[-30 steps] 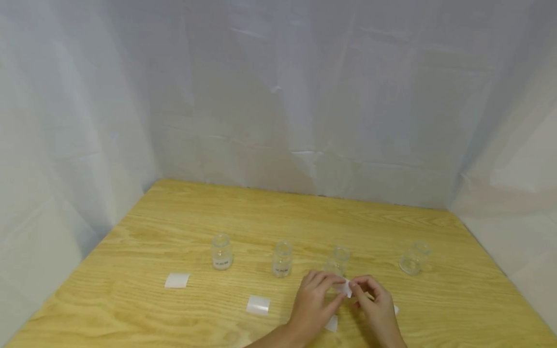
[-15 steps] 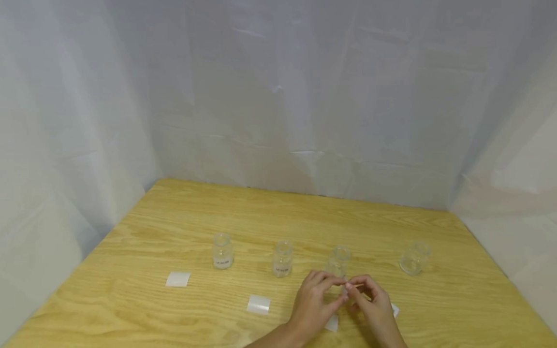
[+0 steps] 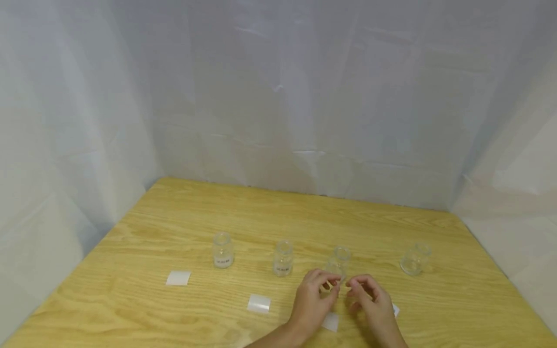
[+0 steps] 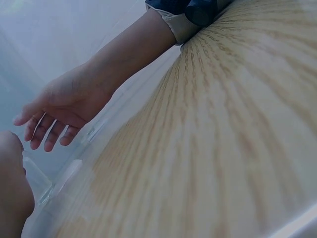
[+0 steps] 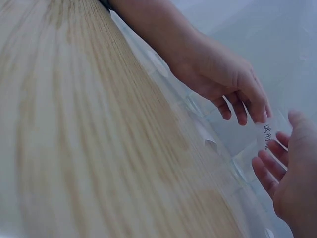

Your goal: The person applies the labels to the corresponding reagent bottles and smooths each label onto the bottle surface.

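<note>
My left hand (image 3: pixel 311 302) pinches a small white label (image 5: pixel 266 135) between thumb and fingertips; dark handwriting on it shows in the right wrist view. In the head view the label is seen nearly edge-on. Just to the right of it, my right hand (image 3: pixel 372 304) hovers with loosely bent fingers, a small gap from the left fingertips. The left wrist view shows that right hand (image 4: pixel 74 101) with nothing visible in its fingers. Right behind the hands stands a clear glass jar (image 3: pixel 340 258), its lower part partly covered by the left fingers.
Two jars with labels, one far left (image 3: pixel 223 251) and one left of centre (image 3: pixel 283 258), stand upright. Another glass jar (image 3: pixel 415 258) is at the right. White paper pieces lie on the wooden table: left (image 3: pixel 178 278), middle (image 3: pixel 259 303), beside the left wrist (image 3: pixel 330 322) and behind the right hand (image 3: pixel 395 310).
A second ago both hands held the label, its white face toward the head camera. It has since turned edge-on, and the fingertips have parted, leaving it in my left hand.
</note>
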### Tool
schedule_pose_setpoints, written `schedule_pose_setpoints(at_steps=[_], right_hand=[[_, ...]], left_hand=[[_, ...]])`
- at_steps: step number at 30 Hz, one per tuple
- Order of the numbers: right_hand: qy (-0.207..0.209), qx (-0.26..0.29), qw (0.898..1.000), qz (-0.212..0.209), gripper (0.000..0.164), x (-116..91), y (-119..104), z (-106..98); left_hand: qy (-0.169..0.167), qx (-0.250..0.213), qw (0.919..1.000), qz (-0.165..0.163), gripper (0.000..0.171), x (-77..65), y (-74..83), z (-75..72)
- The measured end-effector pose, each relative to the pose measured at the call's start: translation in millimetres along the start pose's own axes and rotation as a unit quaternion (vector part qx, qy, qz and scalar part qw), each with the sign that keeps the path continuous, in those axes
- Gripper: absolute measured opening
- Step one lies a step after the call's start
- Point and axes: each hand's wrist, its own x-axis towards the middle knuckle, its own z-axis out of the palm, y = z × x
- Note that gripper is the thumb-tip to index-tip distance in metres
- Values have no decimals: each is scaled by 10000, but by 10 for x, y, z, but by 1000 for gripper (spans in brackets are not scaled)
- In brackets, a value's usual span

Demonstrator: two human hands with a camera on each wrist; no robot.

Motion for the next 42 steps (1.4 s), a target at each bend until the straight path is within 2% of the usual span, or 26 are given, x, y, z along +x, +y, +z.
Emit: schedule_pose_setpoints(at_steps=[2,5,9,13,16,18,20,23,27,33,42], right_hand=[[189,-54,9998,-27,22,8,-6,-5],[383,-174,9991,90,25,30,-3,-13],[308,-244,9988,278,25,49,12,-7],[280,-232,9989,281,21,49,25,7],[343,-387,9984,244,19,39,20,13],[403,-510,9977,216,16,35,11,16],[435,-740,9963,-12,15,34,4,13],[482,-984,9929,-457,12,49,24,6],[496,-988,9889,-994,9,96,100,7],[423,-517,9881,-1386,9,174,215,25],[399,-568,9864,-1487,9,240,246,19]], left_hand=[[-2,-386,9985,-388,13,11,14,-5],[88,-780,9942,-741,12,28,24,-4],[182,-1000,9912,-844,11,34,31,-1],[190,-955,9917,-838,12,31,24,-2],[157,-541,9949,-839,14,26,13,-12],[168,-54,9970,-758,15,24,5,-17],[229,483,9968,-600,18,24,-7,-19],[388,1187,9917,-297,29,47,-21,-12],[529,1681,9843,-138,39,87,-33,11],[518,2008,9779,-249,46,97,-65,58],[522,2100,9758,-307,52,127,-101,86]])
